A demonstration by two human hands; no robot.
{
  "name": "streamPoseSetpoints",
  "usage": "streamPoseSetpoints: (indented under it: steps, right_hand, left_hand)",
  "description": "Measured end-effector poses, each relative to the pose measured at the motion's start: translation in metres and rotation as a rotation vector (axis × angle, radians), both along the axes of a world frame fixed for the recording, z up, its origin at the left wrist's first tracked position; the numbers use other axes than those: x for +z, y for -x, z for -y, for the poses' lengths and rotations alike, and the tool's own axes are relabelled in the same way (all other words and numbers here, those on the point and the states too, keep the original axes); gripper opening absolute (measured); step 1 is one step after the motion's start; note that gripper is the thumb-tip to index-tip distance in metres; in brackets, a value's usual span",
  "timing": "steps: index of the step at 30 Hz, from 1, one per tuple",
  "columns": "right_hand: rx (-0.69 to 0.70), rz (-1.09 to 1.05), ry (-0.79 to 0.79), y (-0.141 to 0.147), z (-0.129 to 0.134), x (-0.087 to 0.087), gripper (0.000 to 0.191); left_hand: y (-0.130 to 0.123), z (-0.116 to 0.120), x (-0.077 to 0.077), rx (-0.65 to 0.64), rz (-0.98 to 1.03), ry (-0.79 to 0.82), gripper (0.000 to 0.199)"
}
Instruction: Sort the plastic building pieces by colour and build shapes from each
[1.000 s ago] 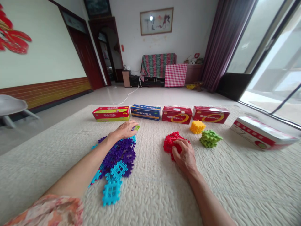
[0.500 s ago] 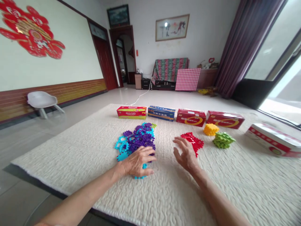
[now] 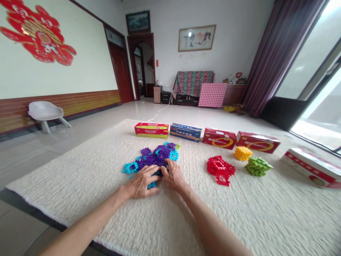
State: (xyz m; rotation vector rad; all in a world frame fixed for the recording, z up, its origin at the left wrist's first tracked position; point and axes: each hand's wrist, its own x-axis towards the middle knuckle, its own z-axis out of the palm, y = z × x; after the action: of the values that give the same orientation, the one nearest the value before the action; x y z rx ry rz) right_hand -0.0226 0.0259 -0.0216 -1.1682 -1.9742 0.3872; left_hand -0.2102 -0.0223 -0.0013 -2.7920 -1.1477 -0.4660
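A heap of purple pieces (image 3: 153,158) mixed with light blue pieces (image 3: 130,167) lies on the cream quilted cover (image 3: 106,153). My left hand (image 3: 144,180) rests on the near side of the heap, fingers apart, with nothing visible gripped. Beside it, my right hand (image 3: 173,175) touches the heap's near right edge; its fingers are bent, and whether they pinch a piece cannot be made out. Red pieces (image 3: 220,169) lie in a pile to the right. Farther right are a yellow stack (image 3: 243,153) and a green stack (image 3: 258,166). A bit of green shows behind the heap.
Along the back stand a red and yellow box (image 3: 151,131), a blue box (image 3: 185,132) and two dark red boxes (image 3: 219,139) (image 3: 258,142). A white and red box (image 3: 313,167) is at the right. Beyond, a white chair (image 3: 45,112) stands on the floor.
My right hand has moved left from beside the red pile to the purple and blue heap. My left hand remains at the heap, whose pieces have shifted. The view has tilted slightly.
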Motion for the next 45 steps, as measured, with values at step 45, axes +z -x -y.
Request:
streamPoseSetpoints:
  steps: [45]
  right_hand:
    - [0.124,0.026,-0.110,-0.151,0.032,0.005,0.021]
  left_hand:
    - [-0.152,-0.186,-0.001,0.742,0.031,0.005,0.037]
